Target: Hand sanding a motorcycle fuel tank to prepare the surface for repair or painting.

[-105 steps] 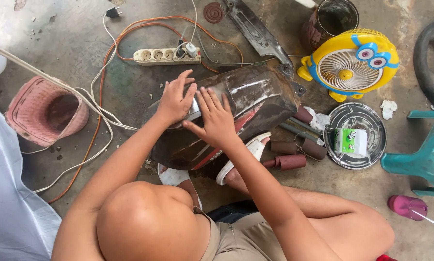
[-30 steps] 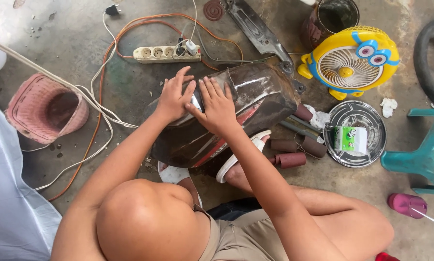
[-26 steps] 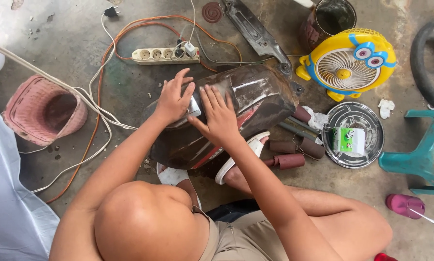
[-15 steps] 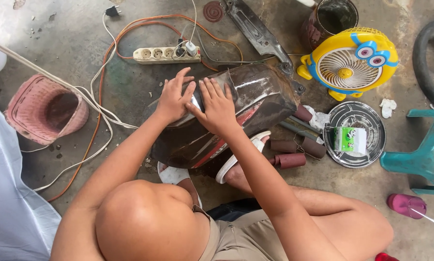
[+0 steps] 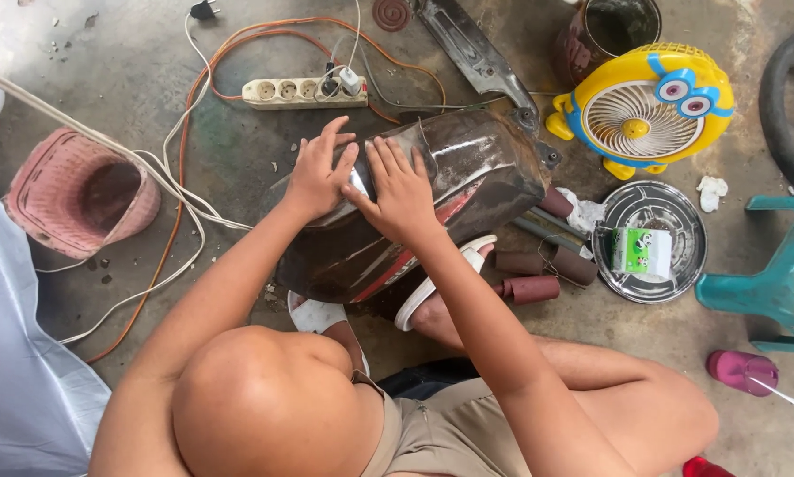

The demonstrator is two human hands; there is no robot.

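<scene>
Currently catalogued: one dark, curved body panel (image 5: 432, 212), apparently painted metal or hard plastic with a red and pale stripe, propped on the concrete floor (image 5: 123, 71) against the seated person's sandalled feet. Left hand (image 5: 319, 172) lies flat on the panel's upper left face, fingers spread, palm pressed down; a small bright patch shows just beside it, whether bared surface or a scrap of abrasive sheet cannot be told. Right hand (image 5: 401, 187) rests flat just beside the left, fingers spread and pressed to the same face, pinching nothing visible. Progress, as a judgement: surface work on the panel looks only partly done, since most of the shell remains dull, scuffed and brown-stained, with only the spot under the hands looking different. Surrounding items: several brown cylindrical rolls (image 5: 538, 289), likely sandpaper, near the panel's lower right; a round metal tray (image 5: 680, 265) holding a small green and white box (image 5: 642, 250); a yellow and blue plastic fan (image 5: 640, 106) of cartoon shape; a white power strip (image 5: 304, 91) with orange and white cables; a pink woven basket (image 5: 83, 194), well apart on the left; a teal plastic stool (image 5: 772, 283).
</scene>
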